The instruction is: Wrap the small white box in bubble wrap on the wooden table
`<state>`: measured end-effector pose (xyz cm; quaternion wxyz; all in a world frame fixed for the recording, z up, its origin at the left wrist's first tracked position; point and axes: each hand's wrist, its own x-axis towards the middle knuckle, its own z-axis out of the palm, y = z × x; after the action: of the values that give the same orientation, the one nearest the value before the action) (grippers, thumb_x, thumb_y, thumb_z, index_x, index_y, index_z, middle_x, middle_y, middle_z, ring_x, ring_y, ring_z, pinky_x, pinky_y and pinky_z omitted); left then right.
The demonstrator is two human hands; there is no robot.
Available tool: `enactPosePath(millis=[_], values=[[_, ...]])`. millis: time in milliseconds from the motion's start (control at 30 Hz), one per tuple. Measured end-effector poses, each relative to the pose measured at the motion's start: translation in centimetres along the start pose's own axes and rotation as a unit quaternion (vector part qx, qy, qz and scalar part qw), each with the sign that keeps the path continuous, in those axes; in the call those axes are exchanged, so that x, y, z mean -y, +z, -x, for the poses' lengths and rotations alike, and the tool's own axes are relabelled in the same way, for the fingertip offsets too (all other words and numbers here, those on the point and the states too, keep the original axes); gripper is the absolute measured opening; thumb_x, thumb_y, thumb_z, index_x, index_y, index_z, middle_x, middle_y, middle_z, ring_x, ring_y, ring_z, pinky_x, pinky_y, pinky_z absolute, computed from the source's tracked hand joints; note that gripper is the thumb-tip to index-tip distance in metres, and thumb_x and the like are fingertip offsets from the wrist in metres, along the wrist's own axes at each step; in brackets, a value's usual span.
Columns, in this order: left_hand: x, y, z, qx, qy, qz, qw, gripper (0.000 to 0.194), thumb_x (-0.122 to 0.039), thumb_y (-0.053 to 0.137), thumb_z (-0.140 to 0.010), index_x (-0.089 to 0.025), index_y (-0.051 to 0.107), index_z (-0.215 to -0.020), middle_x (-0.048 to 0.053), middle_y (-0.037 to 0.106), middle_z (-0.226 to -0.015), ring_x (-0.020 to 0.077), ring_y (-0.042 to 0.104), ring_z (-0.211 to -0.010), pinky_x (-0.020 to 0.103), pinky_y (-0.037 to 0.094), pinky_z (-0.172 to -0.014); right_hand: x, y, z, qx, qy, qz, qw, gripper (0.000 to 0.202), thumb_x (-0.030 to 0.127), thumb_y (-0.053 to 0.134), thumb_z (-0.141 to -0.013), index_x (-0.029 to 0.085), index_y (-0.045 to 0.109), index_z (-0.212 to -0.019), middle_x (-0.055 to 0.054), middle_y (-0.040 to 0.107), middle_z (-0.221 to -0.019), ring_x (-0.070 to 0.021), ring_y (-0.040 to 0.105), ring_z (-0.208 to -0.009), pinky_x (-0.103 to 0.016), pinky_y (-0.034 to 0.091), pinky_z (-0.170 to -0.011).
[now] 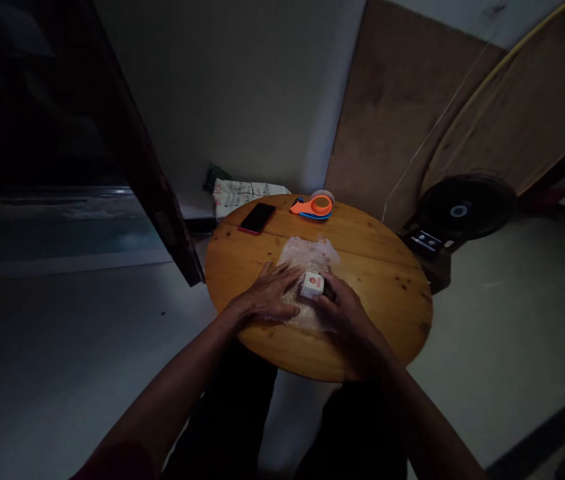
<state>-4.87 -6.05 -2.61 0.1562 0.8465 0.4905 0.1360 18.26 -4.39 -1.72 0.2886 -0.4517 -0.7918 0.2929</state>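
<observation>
Small white box [313, 285] with red print on its top sat on a sheet of clear bubble wrap [307, 252], near the middle of the round wooden desk [387, 267]. The right hand [345, 303] held the box from its right side, thumb at the near edge and fingers curled in close behind (the shadow there hid just how firmly they gripped). The left hand [273, 295] was spread wide, palm down over the left part of the wrap, its fingertips near the box and its thumb pointing across the sheet.

Beyond the wrap, an orange tape dispenser [312, 205] with a blue part along its near side lay close to the far edge of the desk. A phone [257, 218] in a red case lay to its left, its screen dark and facing up. Past the desk's far left edge was a white printed bag [242, 192], against the wall. Off to the right, apart from the desk, stood a black round object [462, 208], too dim to make out fully, and a large wooden board [387, 100] leaned behind the desk.
</observation>
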Motion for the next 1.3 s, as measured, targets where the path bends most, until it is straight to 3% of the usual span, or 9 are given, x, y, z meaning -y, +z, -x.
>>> enactPosePath(millis=[400, 567, 667, 767, 867, 967, 1100, 1200, 1300], values=[[-0.2, 0.0, 0.0, -0.004, 0.000, -0.005, 1.000, 0.097, -0.049, 0.065, -0.070, -0.022, 0.017, -0.150, 0.010, 0.025, -0.155, 0.0331, 0.016, -0.144, 0.055, 0.003, -0.116, -0.9, 0.9, 0.7, -0.032, -0.029, 0.082, 0.996, 0.065, 0.032, 0.061, -0.079, 0.022, 0.040, -0.140, -0.012, 0.051, -0.138, -0.0310, 0.046, -0.124, -0.050, 0.034, -0.104], [-0.2, -0.4, 0.0, -0.006, -0.006, 0.020, 1.000, 0.096, -0.048, 0.067, -0.070, -0.024, 0.019, -0.150, 0.009, 0.025, -0.155, 0.0327, 0.012, -0.145, 0.056, 0.006, -0.116, -1.1, 1.1, 0.9, -0.045, -0.028, 0.071, 0.996, 0.061, 0.029, 0.058, -0.078, 0.020, 0.044, -0.137, -0.012, 0.052, -0.137, -0.0313, 0.047, -0.124, -0.049, 0.034, -0.104], [-0.4, -1.0, 0.7, -0.056, -0.029, 0.041, 0.997, 0.083, -0.045, 0.062, -0.077, -0.021, 0.026, -0.148, 0.010, 0.031, -0.153, 0.0305, 0.015, -0.145, 0.053, 0.013, -0.116, -0.7, 0.9, 0.9, -0.054, -0.018, 0.000, 0.998, 0.060, 0.026, 0.060, -0.074, 0.020, 0.047, -0.132, -0.011, 0.054, -0.134, -0.0289, 0.050, -0.121, -0.045, 0.037, -0.103], [-1.5, -1.6, 2.4, -0.104, -0.013, 0.028, 0.994, 0.061, -0.040, 0.060, -0.080, -0.022, 0.045, -0.136, 0.008, 0.049, -0.141, 0.0286, 0.028, -0.140, 0.051, 0.020, -0.115, -0.3, 0.6, 0.8, -0.071, 0.006, -0.104, 0.992, 0.043, 0.025, 0.056, -0.075, 0.019, 0.054, -0.118, -0.008, 0.063, -0.115, -0.0230, 0.060, -0.105, -0.038, 0.046, -0.093], [-3.6, -1.8, 4.1, -0.098, 0.039, -0.016, 0.994, 0.044, -0.036, 0.065, -0.075, -0.025, 0.060, -0.118, 0.006, 0.062, -0.122, 0.0287, 0.040, -0.130, 0.051, 0.019, -0.115, -0.2, 0.4, 0.8, -0.119, 0.019, -0.127, 0.985, 0.021, 0.028, 0.055, -0.077, 0.019, 0.057, -0.096, -0.006, 0.064, -0.100, -0.0205, 0.062, -0.091, -0.033, 0.050, -0.081], [-5.4, -1.4, 5.0, -0.082, 0.055, -0.049, 0.994, 0.026, -0.032, 0.063, -0.076, -0.024, 0.065, -0.101, 0.004, 0.065, -0.107, 0.0272, 0.046, -0.122, 0.050, 0.023, -0.113, -0.4, 0.5, 0.8, -0.146, -0.022, -0.116, 0.982, 0.012, 0.028, 0.054, -0.079, 0.020, 0.058, -0.088, -0.007, 0.060, -0.105, -0.0209, 0.059, -0.098, -0.031, 0.049, -0.079], [-6.1, -0.7, 4.8, -0.067, 0.056, -0.079, 0.993, 0.010, -0.027, 0.053, -0.084, -0.022, 0.062, -0.085, 0.004, 0.065, -0.097, 0.0220, 0.054, -0.106, 0.045, 0.033, -0.107, -0.8, 1.0, 0.9, -0.116, -0.042, -0.117, 0.985, 0.032, 0.028, 0.060, -0.077, 0.021, 0.055, -0.107, -0.009, 0.056, -0.120, -0.0215, 0.058, -0.104, -0.033, 0.050, -0.085], [-5.9, -0.2, 4.6, -0.068, 0.060, -0.107, 0.990, 0.013, -0.023, 0.048, -0.087, -0.021, 0.060, -0.082, 0.003, 0.064, -0.093, 0.0195, 0.057, -0.097, 0.047, 0.028, -0.110, -1.2, 1.3, 0.7, -0.090, -0.030, -0.095, 0.991, 0.054, 0.030, 0.064, -0.075, 0.020, 0.048, -0.125, -0.011, 0.055, -0.125, -0.0239, 0.056, -0.111, -0.038, 0.047, -0.093], [-5.9, 0.2, 4.5, -0.074, 0.062, -0.128, 0.987, 0.011, -0.019, 0.048, -0.085, -0.020, 0.059, -0.081, 0.003, 0.063, -0.092, 0.0191, 0.057, -0.095, 0.049, 0.021, -0.114, -1.3, 1.4, 0.5, -0.067, -0.022, -0.074, 0.995, 0.053, 0.029, 0.062, -0.077, 0.020, 0.048, -0.128, -0.011, 0.057, -0.126, -0.0248, 0.055, -0.115, -0.042, 0.043, -0.098]])
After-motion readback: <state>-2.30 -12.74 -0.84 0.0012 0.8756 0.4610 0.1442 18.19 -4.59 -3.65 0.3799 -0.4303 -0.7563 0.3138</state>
